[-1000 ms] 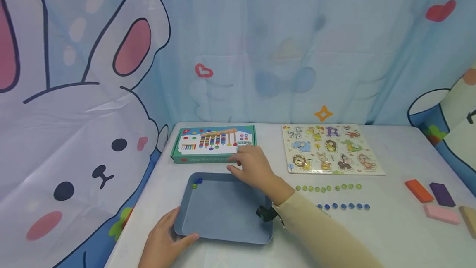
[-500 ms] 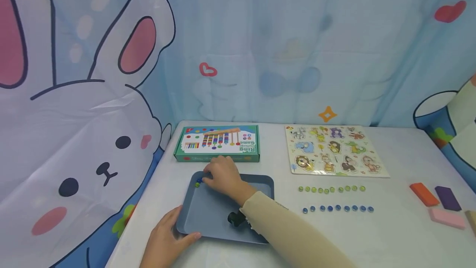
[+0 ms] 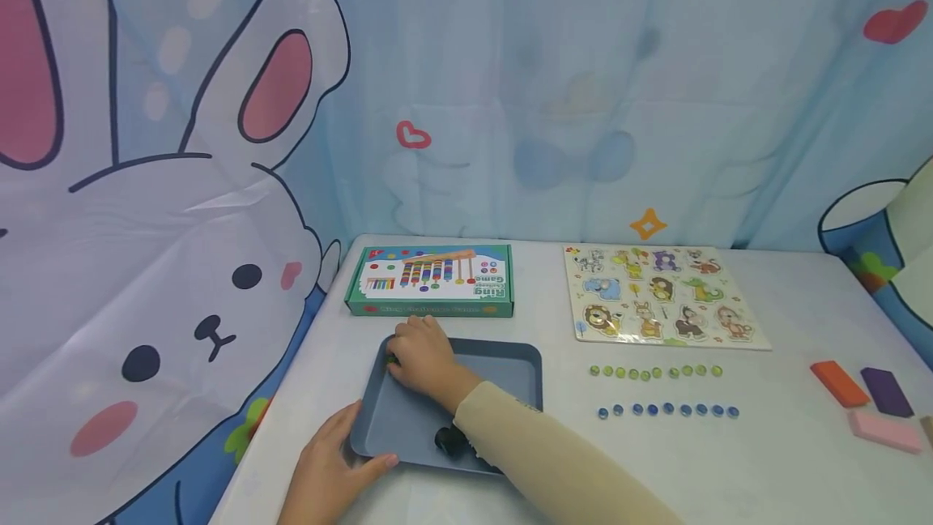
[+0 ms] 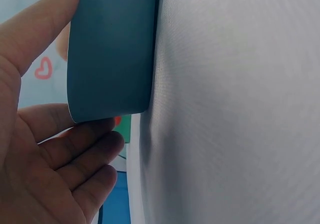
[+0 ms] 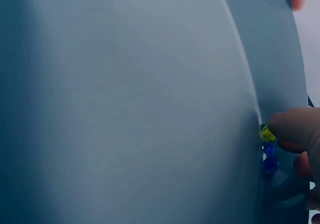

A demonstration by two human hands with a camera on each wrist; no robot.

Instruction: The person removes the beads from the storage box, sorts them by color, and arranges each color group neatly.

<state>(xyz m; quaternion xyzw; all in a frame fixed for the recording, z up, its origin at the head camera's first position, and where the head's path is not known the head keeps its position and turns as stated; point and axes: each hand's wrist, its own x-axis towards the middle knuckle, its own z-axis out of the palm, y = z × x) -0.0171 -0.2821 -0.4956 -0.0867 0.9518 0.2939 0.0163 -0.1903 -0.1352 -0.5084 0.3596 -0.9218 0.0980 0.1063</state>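
A blue-grey tray point(image 3: 466, 428) lies on the white table. My left hand point(image 3: 328, 464) holds its near left corner, thumb over the rim and fingers against the outside wall; in the left wrist view the tray wall point(image 4: 112, 58) stands between thumb and fingers. Inside the far left corner, my right hand point(image 3: 423, 355) has curled fingers at a yellow-green marble point(image 5: 267, 133), with thumb and finger tips pinching it. Blue marbles point(image 5: 270, 165) lie right beside it against the wall. In the head view the right hand hides most of that corner.
Right of the tray run a row of yellow-green marbles point(image 3: 645, 375) and a row of blue marbles point(image 3: 668, 409). A green game box point(image 3: 430, 282) and an animal puzzle board point(image 3: 659, 298) lie behind. Orange point(image 3: 840, 383), purple point(image 3: 887, 392) and pink blocks point(image 3: 885, 432) sit far right.
My right hand has moved left and down from beside the game box into the tray's far left corner, reaching the marbles there. The left hand keeps its hold on the tray.
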